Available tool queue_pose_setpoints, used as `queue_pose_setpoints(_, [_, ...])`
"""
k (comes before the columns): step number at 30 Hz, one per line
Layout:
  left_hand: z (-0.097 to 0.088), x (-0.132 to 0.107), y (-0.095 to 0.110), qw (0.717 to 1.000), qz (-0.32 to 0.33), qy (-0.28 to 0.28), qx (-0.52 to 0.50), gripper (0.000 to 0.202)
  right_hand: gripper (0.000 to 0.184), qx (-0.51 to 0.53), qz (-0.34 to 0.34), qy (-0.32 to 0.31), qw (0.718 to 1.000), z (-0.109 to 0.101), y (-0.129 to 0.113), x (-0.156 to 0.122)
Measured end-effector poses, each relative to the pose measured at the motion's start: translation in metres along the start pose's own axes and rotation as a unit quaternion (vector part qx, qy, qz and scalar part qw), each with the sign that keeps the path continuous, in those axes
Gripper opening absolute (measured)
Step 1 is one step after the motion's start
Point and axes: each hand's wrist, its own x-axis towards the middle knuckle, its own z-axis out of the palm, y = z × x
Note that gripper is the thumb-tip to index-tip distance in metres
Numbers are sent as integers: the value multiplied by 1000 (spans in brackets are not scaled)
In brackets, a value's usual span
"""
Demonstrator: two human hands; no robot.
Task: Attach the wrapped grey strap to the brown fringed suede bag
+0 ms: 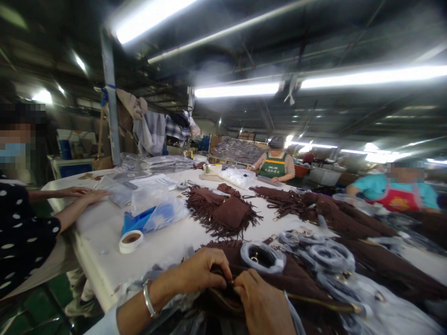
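My left hand (200, 272) and my right hand (263, 304) meet at the near edge of the white table (104, 228). Both are closed in a pinch on the top edge of a dark brown bag (296, 279) lying in front of me. A silver bangle circles my left wrist. Several straps wrapped in clear plastic (321, 253) lie coiled on the brown material just beyond my hands. A fringed brown bag (226, 211) rests flat farther out on the table.
A roll of tape (131, 241) and a blue packet under clear plastic bags (153, 211) lie to the left. A person in a dotted top (21, 232) rests hands on the table at left. Two more people work at the far side, one in a green apron (274, 165).
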Motion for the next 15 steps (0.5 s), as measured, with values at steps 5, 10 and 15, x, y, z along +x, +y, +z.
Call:
queue_pose_setpoints(5, [11,-5,6,994,15,39,104,12,15,-30,-11,19,999,4,-1,-1])
queue_pose_setpoints(10, [22,-10,20,974,-26,28,221,17,25,-111,2,30,993,3,-12,-5])
queue_pose_setpoints(15, [19,-19,33,979,-25,37,197,13,16,-130,-48,22,990,-34,9,-30])
